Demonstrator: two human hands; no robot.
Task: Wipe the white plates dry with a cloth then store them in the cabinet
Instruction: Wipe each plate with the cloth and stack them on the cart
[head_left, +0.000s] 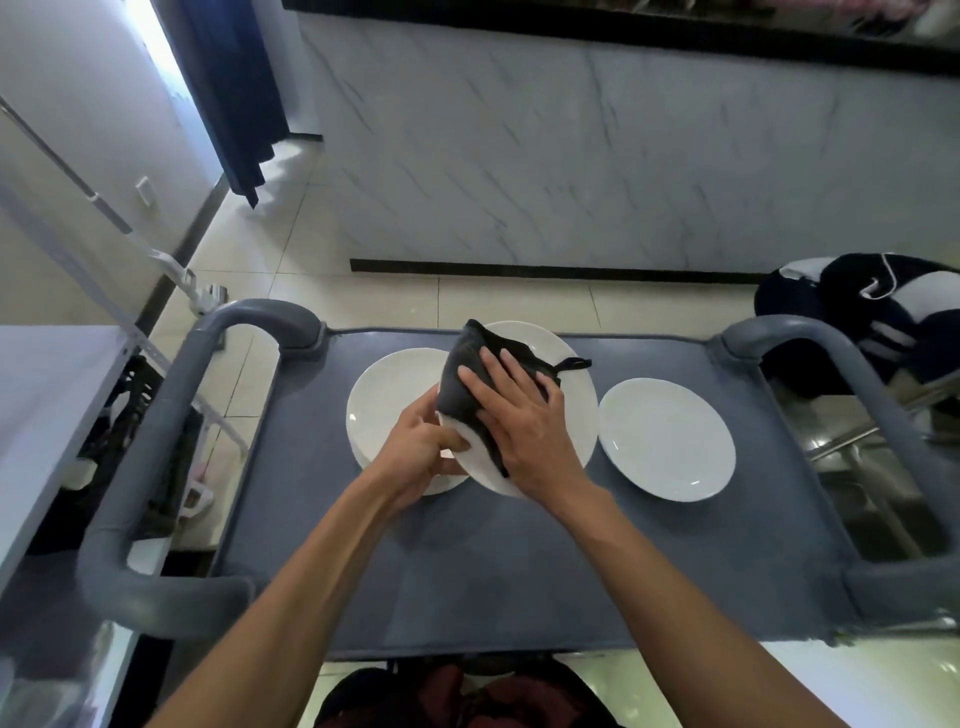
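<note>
Three white plates are over a grey cart top (467, 561). My left hand (421, 447) grips the near left rim of the middle plate (576, 410), which is tilted up above the cart. My right hand (524, 415) lies flat with spread fingers on a black cloth (467, 374) and presses it against that plate's face. A second plate (389, 395) lies on the cart at the left, partly under the held one. The third plate (667, 439) lies flat at the right, apart from both hands.
The cart has thick grey handles at the left (156, 431) and right (852, 374). A white shelf unit (47, 395) stands at the left. A marble-patterned wall (623, 145) is beyond the cart. Dark clothing (872, 306) lies at the far right.
</note>
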